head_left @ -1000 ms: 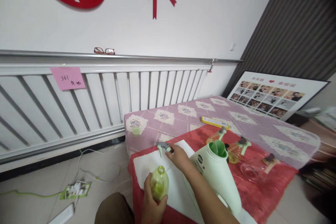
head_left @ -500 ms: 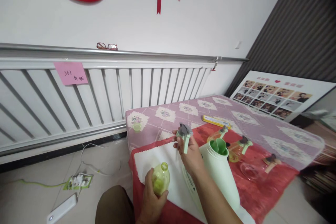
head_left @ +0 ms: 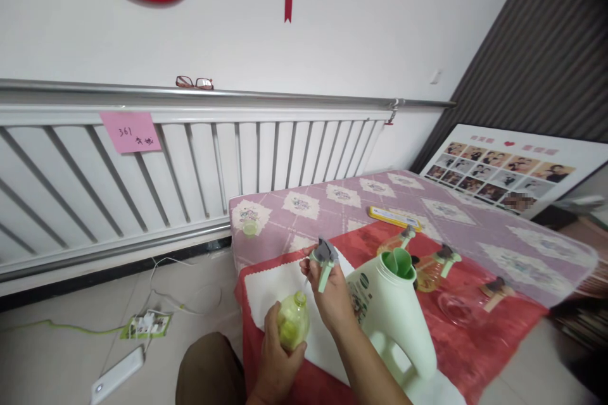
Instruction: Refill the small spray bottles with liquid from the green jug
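Observation:
My left hand [head_left: 281, 348] is wrapped round a yellow-green see-through bottle [head_left: 294, 319], which stands upright with its mouth uncovered. Up and to the right of that mouth, my right hand [head_left: 327, 285] grips a spray head [head_left: 325, 259], grey on top with a pale green trigger. A thin tube seems to hang under the spray head, apart from the bottle. Just right of my right forearm stands a large pale green jug [head_left: 399, 310] with a handle and a green funnel-like piece [head_left: 398, 264] in its opening.
Several spray bottles, such as an amber one [head_left: 430, 273] and a pink one [head_left: 463, 307], lie or stand on the red cloth [head_left: 380, 237]. A yellow-edged case [head_left: 394, 218] and a small green cup [head_left: 250, 228] rest on the patterned tablecloth. A power strip [head_left: 146, 325] lies on the floor, left.
My right hand has brought the spray head left and down, closer to the bottle's mouth. The jug has turned, so its label and handle now show. My left hand still holds the bottle.

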{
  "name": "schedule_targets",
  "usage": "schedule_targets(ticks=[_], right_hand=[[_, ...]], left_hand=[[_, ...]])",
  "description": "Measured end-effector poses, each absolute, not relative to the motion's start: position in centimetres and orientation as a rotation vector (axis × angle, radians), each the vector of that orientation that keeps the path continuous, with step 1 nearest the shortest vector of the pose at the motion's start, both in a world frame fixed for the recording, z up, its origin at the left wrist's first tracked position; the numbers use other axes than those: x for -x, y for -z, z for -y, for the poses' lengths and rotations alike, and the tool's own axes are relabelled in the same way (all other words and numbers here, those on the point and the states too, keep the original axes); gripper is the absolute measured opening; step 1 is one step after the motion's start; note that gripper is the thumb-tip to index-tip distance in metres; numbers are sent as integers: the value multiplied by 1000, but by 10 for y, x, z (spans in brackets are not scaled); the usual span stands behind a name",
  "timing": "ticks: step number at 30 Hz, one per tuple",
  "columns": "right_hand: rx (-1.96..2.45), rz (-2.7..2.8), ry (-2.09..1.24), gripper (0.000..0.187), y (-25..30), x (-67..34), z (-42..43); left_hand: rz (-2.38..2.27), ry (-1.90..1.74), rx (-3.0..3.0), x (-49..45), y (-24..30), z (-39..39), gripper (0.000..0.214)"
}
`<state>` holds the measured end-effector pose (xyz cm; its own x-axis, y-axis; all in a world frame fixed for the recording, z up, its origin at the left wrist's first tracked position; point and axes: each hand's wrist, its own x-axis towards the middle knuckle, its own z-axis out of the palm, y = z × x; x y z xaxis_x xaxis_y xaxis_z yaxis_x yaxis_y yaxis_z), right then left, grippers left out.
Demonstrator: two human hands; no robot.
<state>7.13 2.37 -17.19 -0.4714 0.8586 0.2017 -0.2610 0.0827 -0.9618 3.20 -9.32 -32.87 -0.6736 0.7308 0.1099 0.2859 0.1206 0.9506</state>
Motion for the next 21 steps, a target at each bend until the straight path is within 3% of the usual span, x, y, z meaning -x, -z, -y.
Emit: schedule_targets(ticks=[9,21], right_hand=[[745,1681,-1571,43,213,-97,-14],[718,1841,-1627,42,229,-107,-10]], left_hand=[[-2027,-1620,-979,-32,332,93,81],[-2044,-1612,-988,-32,336,92,82]])
